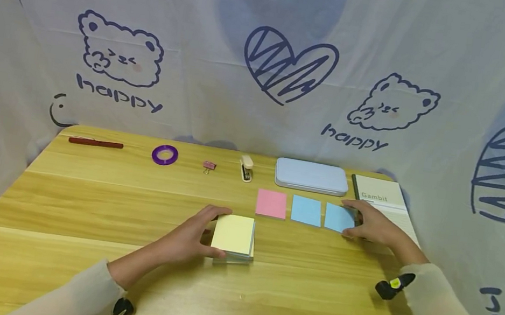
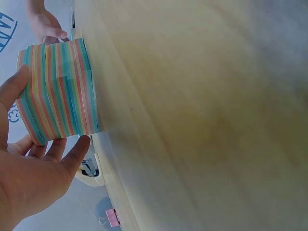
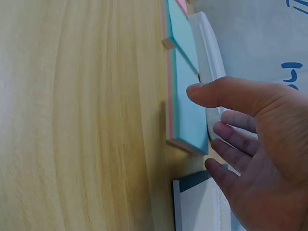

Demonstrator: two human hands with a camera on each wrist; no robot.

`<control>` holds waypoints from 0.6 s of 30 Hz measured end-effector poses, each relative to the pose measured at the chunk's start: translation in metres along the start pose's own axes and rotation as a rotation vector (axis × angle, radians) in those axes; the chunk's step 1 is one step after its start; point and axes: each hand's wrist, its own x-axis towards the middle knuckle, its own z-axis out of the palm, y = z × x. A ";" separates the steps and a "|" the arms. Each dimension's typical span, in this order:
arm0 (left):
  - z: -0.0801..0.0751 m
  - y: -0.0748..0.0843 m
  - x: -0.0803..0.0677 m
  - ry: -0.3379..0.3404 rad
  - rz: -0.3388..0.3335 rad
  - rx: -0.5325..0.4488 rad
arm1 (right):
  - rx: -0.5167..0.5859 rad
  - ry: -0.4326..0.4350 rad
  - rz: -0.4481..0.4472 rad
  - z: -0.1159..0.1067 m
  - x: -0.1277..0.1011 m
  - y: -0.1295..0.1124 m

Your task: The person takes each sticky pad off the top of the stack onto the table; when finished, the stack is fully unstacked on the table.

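Observation:
My left hand (image 1: 189,238) grips a thick stack of sticky notes (image 1: 233,234), thumb on one side and fingers on the other. Its top sheet is pale yellow, and the left wrist view shows striped edges in several colours. Over to the right, my right hand (image 1: 372,223) is at the right end of a blue sticky note pad (image 1: 339,218). Its thumb and fingers are spread apart; whether they touch the pad I cannot tell. Left of that pad lie another blue pad (image 1: 306,211) and a pink pad (image 1: 271,204), in a row.
Along the back of the table (image 1: 80,197) are a dark red pen (image 1: 95,143), purple tape roll (image 1: 164,155), pink binder clip (image 1: 209,166), cream stapler (image 1: 246,168) and pale blue case (image 1: 311,176). A notebook (image 1: 382,192) lies at the back right corner, partly behind my right hand. Printed cloth hangs behind.

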 end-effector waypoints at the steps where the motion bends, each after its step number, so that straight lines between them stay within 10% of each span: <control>1: 0.000 0.000 0.000 0.001 0.004 0.000 | 0.006 0.002 -0.003 -0.001 -0.001 -0.001; 18: 0.000 0.000 0.000 -0.004 0.007 -0.006 | 0.213 -0.016 -0.116 0.012 -0.003 -0.043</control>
